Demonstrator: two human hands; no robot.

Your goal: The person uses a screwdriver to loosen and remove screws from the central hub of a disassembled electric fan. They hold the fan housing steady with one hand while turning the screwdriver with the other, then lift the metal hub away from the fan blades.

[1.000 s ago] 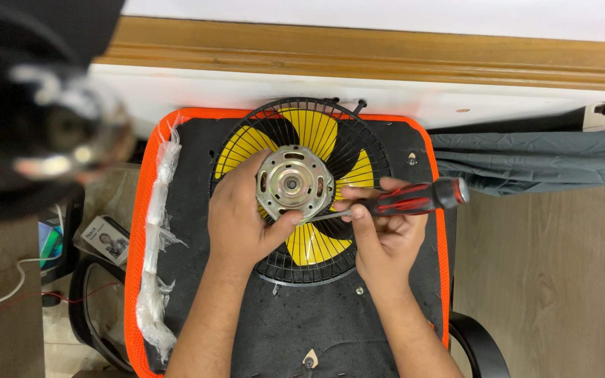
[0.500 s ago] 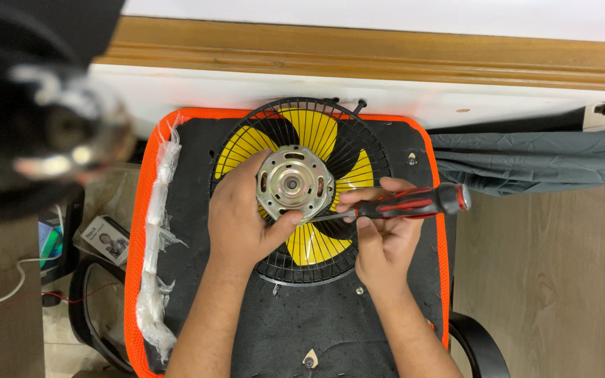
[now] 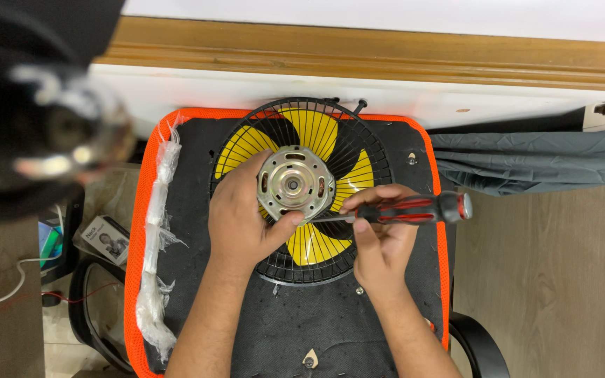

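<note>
**Hands on fan motor with screwdriver**

Black mesh chair seat with orange rim [image 3: 176, 119] serves as the worktop, pushed up to a white ledge with wooden trim [image 3: 358, 49]. Crumpled clear plastic wrap [image 3: 159, 231] lies along the seat's left edge. Grey cloth [image 3: 533, 164] to the right, off the seat. Round black wire fan guard with yellow blades [image 3: 309, 133] lies flat on the seat, motor side up, so the hub is reachable. Silver round metal motor housing [image 3: 294, 183] sits at the centre of it. Left hand [image 3: 243, 224] is clamped over the guard, thumb pressed to the motor's lower edge, likely to steady it. Right hand [image 3: 383, 234] is closed around a red-and-black handled screwdriver [image 3: 414, 208], held level, the shaft pointing left to the motor's rim near the left thumb. Small loose screw [image 3: 360, 290] on the seat below the guard.
</note>
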